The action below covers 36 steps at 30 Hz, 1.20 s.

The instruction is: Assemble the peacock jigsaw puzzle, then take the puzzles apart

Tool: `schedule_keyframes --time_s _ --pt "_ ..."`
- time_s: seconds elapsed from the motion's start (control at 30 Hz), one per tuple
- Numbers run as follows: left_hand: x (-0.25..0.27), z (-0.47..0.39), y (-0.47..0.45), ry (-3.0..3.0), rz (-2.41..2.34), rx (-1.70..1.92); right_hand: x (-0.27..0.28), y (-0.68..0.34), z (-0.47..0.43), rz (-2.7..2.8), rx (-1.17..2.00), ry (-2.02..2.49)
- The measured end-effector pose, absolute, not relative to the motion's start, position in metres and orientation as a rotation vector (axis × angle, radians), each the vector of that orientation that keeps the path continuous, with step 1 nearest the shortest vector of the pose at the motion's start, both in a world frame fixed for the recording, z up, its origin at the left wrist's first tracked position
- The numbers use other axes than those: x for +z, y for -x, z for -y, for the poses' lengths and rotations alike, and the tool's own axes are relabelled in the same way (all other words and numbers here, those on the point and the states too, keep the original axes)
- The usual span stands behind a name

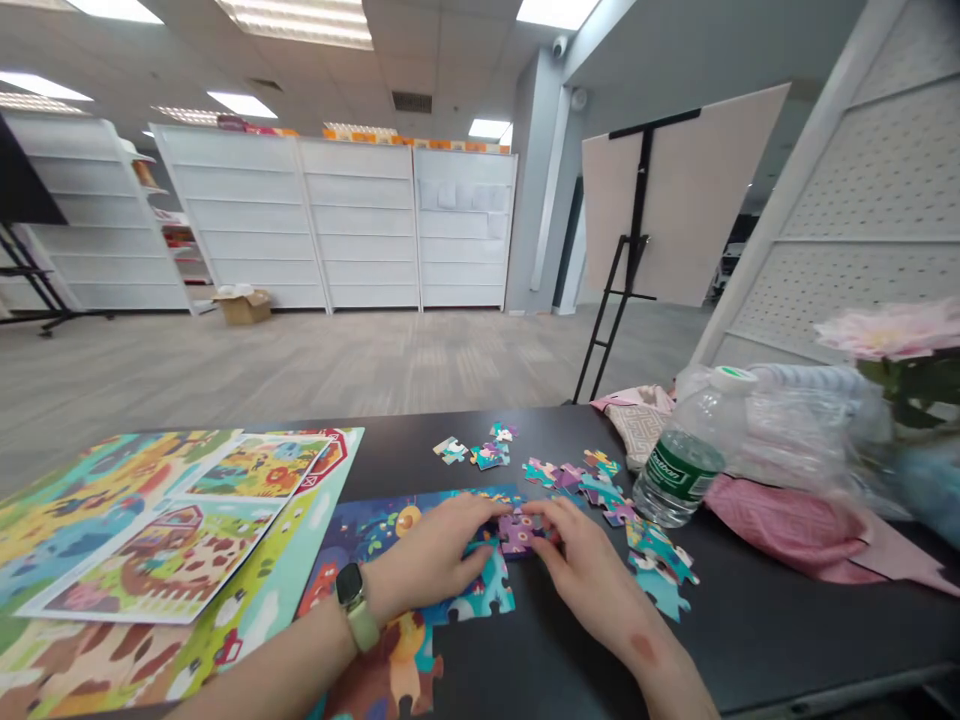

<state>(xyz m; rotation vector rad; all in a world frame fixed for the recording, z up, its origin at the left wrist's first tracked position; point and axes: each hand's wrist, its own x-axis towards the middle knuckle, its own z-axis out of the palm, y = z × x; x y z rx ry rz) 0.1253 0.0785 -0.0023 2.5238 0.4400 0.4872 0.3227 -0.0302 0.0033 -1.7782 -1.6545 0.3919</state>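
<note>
A purple jigsaw puzzle piece (pixel 516 534) lies between my two hands at the right edge of a partly joined, mostly blue puzzle (pixel 375 515). My right hand (pixel 574 540) pinches its right side between thumb and fingers. From the left, the fingertips of my left hand (pixel 442 550) reach the piece and the joined part beside it; the hand is curved, thumb apart from the fingers, and covers some of the puzzle. Loose puzzle pieces (pixel 600 490) lie in a band to the right, and a few more pieces (pixel 489 456) lie behind the puzzle.
On the left, printed picture sheets (pixel 195 540) overlap a colourful farm puzzle or poster (pixel 90 660). A water bottle (pixel 679 450) stands right of the loose pieces, by a pink cloth (pixel 787 530) and clear plastic wrapping (pixel 817 430). Beyond the black table (pixel 750 640) stands an easel (pixel 634 240).
</note>
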Motion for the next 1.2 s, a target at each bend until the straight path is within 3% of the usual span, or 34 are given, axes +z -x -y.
schedule_keyframes --time_s 0.33,0.57,0.83,1.2 --pt "0.003 -0.076 -0.124 -2.622 -0.471 0.424 0.007 -0.388 0.039 1.242 0.291 1.852" --pt "0.008 -0.073 -0.121 -2.735 -0.533 0.181 0.007 -0.366 0.036 1.45 0.557 1.801" --pt "0.017 -0.074 -0.114 -2.713 -0.487 0.085 0.011 -0.347 0.046 1.645 0.324 1.954" --pt "0.011 -0.076 -0.114 -2.681 -0.466 0.124 0.019 -0.342 0.055 1.712 0.547 1.956"
